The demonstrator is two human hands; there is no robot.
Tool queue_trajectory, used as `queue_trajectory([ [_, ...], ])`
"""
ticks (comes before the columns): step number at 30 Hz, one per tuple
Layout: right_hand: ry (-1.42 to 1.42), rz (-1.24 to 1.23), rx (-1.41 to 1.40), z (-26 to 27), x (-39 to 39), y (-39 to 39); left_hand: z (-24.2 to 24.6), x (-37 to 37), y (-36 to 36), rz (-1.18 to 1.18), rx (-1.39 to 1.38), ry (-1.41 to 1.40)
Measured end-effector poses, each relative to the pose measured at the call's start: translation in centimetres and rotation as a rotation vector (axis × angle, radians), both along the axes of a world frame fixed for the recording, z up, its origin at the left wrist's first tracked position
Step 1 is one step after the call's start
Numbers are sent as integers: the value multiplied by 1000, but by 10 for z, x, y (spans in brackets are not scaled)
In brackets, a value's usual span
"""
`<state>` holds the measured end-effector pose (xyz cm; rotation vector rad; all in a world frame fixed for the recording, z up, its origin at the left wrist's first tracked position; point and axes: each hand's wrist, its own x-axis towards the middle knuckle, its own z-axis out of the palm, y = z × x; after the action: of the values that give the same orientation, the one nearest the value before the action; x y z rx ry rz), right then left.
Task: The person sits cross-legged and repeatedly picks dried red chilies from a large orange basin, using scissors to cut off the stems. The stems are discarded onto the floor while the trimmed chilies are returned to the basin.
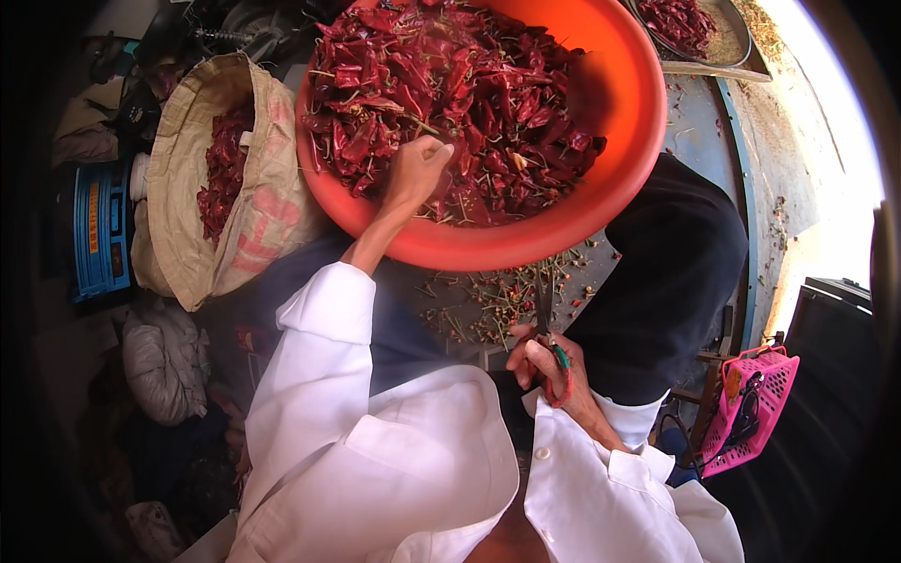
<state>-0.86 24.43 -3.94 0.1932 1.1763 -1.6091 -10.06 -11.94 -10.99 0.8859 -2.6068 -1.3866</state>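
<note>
A large orange plastic basin (633,151) stands in front of me, heaped with dried red chili peppers (457,84). My left hand (417,167) is at the near side of the heap, its fingers curled and pinched together. Whether a pepper is between those fingertips is hidden by the hand. Lower down, close to my lap, my right hand (552,362) grips a pair of scissors (544,302). Their dark blades point away from me towards the basin's rim, and the handle loops are wrapped in red and green.
Cut stems (486,306) litter the ground below the basin. A woven sack (271,211) holding red chilies stands open at left, beside a blue crate-like object (102,232). A pink plastic basket (757,415) is at right. More chilies (679,28) lie in a round tray at the upper right.
</note>
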Motion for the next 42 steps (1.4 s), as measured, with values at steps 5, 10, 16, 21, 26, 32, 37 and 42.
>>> queue_trajectory([
  [5, 73, 36, -1, 0, 2, 1, 13, 6, -3, -42, -46, 10],
  [10, 86, 61, 14, 4, 2, 2, 15, 7, -4, -153, -256, 82],
  [16, 57, 42, 37, 9, 1, -1, 16, -14, 4, -240, -530, -119],
  [21, 10, 64, 68, 13, -4, -3, 8, -25, 8, -268, -636, -35],
  [26, -31, 68, 97, 17, -7, -6, 7, -21, 5, -212, -550, 23],
  [32, -52, 86, 85, 26, -10, -6, 31, -9, 8, -229, -450, 15],
  [37, 58, 141, 137, 37, -11, -4, 78, 9, 31, -252, -261, -16],
  [42, 105, 101, 151, 45, -8, 1, 129, 47, 61, -260, -46, -19],
])
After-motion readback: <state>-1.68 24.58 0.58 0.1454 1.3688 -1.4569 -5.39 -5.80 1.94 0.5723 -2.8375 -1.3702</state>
